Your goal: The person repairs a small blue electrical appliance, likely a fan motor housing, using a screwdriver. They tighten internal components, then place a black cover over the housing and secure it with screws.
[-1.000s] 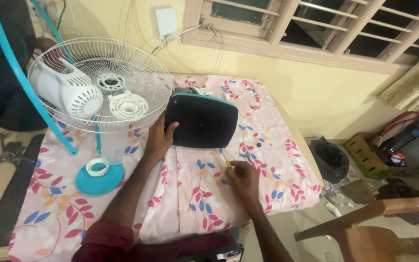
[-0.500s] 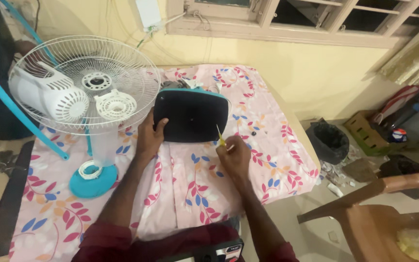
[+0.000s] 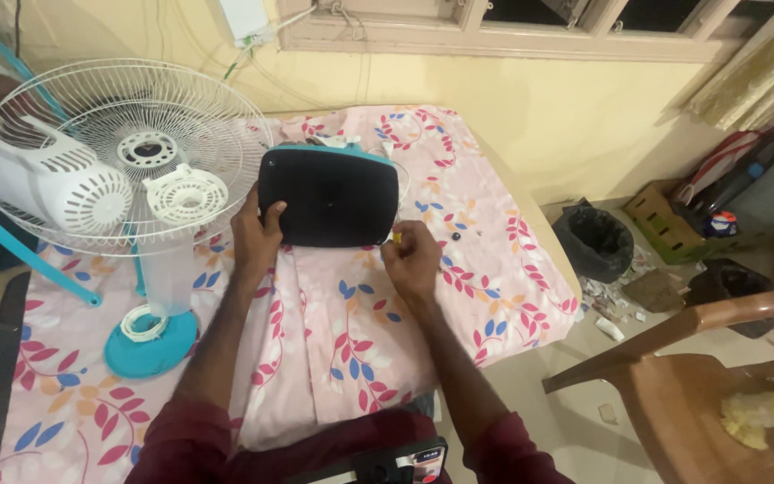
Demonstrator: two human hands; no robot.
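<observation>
Left hand (image 3: 257, 235) grips the left edge of the black fan base (image 3: 330, 197), fingers closed over its rim. The base lies near the far edge of the floral-clothed table (image 3: 494, 224). Right hand (image 3: 414, 258) pinches a small yellow-handled tool (image 3: 397, 237) at the base's near right corner, with the white fan guard (image 3: 118, 152) just left.

A phone screen (image 3: 426, 459) sits low by my lap, dark w/ a bit of colour, too small to make out. On the floor at far right, a brown cardboard box (image 3: 663, 224) holds a small red-and-white pack (image 3: 721, 223).
</observation>
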